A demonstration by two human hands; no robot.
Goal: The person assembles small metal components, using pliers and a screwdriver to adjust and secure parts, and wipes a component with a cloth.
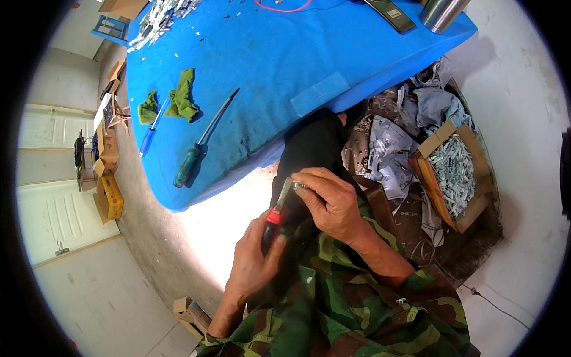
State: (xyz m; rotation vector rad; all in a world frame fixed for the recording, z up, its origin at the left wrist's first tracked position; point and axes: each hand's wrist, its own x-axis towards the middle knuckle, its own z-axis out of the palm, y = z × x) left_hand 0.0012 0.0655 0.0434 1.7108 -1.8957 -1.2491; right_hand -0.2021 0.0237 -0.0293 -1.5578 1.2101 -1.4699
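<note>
My left hand (253, 257) is closed around the red-and-black handle of a tool with a flat metal blade (285, 193) pointing up and away from me. In my right hand (332, 205) a small shiny metal piece (299, 185) is pinched between thumb and fingers, right beside the blade's upper end. Whether the piece touches the blade is hard to make out. Both hands are above my lap, in front of the blue-covered table (256, 71).
On the table lie a teal-handled screwdriver (188, 165), a blue-handled screwdriver (148, 138), green rags (182, 102), a metal-parts pile (156, 24), a phone (392, 15) and a steel flask (440, 15). At right stand a cardboard box (480, 160) of metal pieces and crumpled plastic bags (389, 152).
</note>
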